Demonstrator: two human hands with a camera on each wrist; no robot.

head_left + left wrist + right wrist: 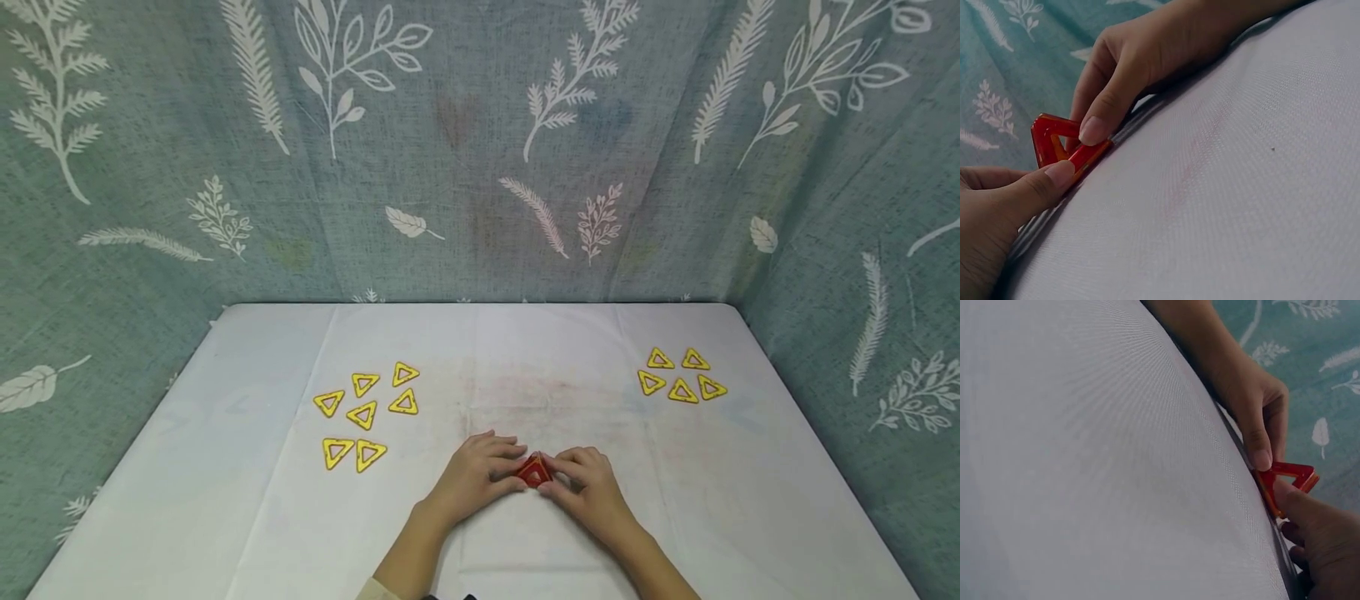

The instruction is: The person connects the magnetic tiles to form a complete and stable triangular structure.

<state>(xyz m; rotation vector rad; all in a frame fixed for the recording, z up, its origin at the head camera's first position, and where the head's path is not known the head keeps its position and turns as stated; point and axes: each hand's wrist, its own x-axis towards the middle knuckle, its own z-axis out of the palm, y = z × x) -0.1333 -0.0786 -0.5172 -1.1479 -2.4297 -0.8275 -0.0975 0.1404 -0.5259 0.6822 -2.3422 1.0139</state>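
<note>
1. Status: a red triangular form (537, 467) stands raised off the white cloth (555, 550), at the near middle, between the 2 hands. Looks like more than 1 panel joined at an angle; exact count hidden by fingers. My read: joining underway, closure unconfirmed.
2. Left over: 12 yellow triangles lying flat, none handled. 7 in the left group (360, 458), 5 in the right group (683, 399). No yellow piece joined to the red form, so I'd call it early if they belong to the same job.
3. Orientation: apex points up and away from the person in the head view; base edge runs roughly hand to hand. A face with a triangular cutout looks toward the person.
4. Long axis: none obvious, sides look near equal.
5. Left hand (480, 471): pinching the red form's left side, thumb on near edge.
6. Right hand (588, 487): pinching its right side, likewise.
</note>
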